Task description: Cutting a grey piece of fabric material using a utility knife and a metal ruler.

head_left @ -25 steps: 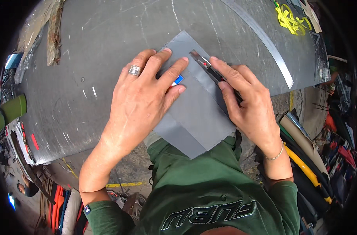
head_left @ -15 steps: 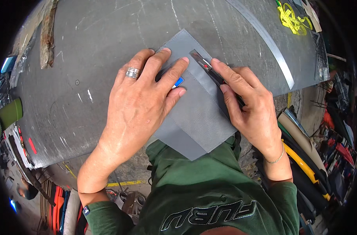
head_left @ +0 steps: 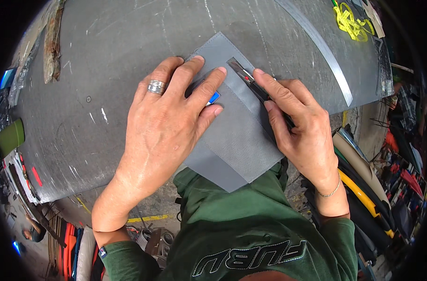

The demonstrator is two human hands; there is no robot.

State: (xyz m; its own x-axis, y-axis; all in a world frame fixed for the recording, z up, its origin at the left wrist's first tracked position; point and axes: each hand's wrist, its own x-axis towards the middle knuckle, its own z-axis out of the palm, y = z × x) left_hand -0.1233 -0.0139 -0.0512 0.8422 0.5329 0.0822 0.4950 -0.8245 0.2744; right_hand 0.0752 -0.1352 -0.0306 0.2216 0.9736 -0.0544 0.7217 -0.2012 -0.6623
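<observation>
A grey piece of leather-like sheet (head_left: pixel 241 140) with stitched seams and edges lies at an angle across the table's near edge, its lower corner over my lap. My left hand (head_left: pixel 169 110) rests on its left side, fingers spread and fingertips pressing down. Between its thumb and index finger shows the blue end of a small object (head_left: pixel 214 98); the rest is hidden under the hand. My right hand (head_left: pixel 300 124) is closed round a dark-handled cutter knife (head_left: pixel 255 86). Its blade lies along the sheet's upper right part, with a small red spot just behind it.
The worn grey table (head_left: pixel 110 61) bears a metal strip (head_left: pixel 323 56), a yellow tape measure (head_left: pixel 350 23) and a rough wooden strip (head_left: pixel 53 44). Rolls of material (head_left: pixel 363 159) stand at right. A person (head_left: pixel 35 232) is far off at lower left.
Hands, sheet and knife keep nearly the same places. The view has shifted slightly; the knife blade stays at almost the same spot on the sheet.
</observation>
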